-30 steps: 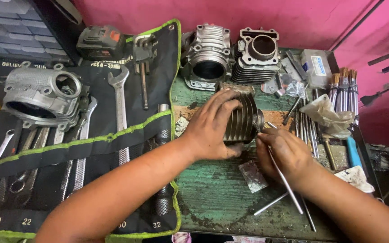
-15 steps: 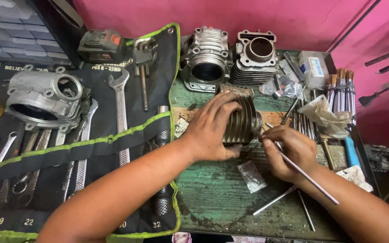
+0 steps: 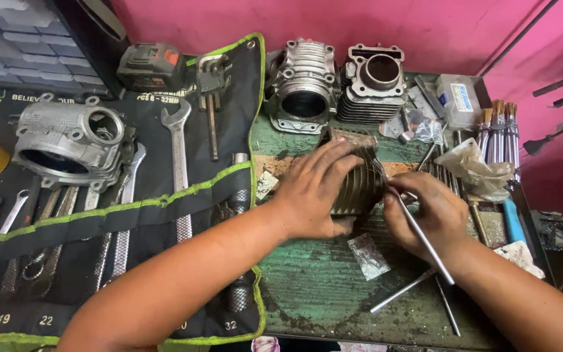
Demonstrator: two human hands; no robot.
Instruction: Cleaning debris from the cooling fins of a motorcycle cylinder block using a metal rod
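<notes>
A dark finned engine cylinder (image 3: 361, 189) lies on its side on the worn green bench (image 3: 320, 287). My left hand (image 3: 314, 189) wraps over it from the left and grips it. My right hand (image 3: 428, 212) sits just right of the cylinder and pinches a long thin metal rod (image 3: 425, 238), whose upper end touches the cylinder's right face and whose lower end slants down to the right.
A black tool roll (image 3: 125, 215) with spanners and a silver engine casing (image 3: 70, 143) covers the left. Two more cylinders (image 3: 304, 85) (image 3: 378, 81) stand at the back. Loose rods (image 3: 402, 292), a foil scrap (image 3: 367, 255), brushes (image 3: 496, 130) and a crumpled plastic bag (image 3: 474, 169) lie on the right.
My right hand has picked the rod up off the bench and swung its upper end against the cylinder. My left hand has kept its grip on the cylinder.
</notes>
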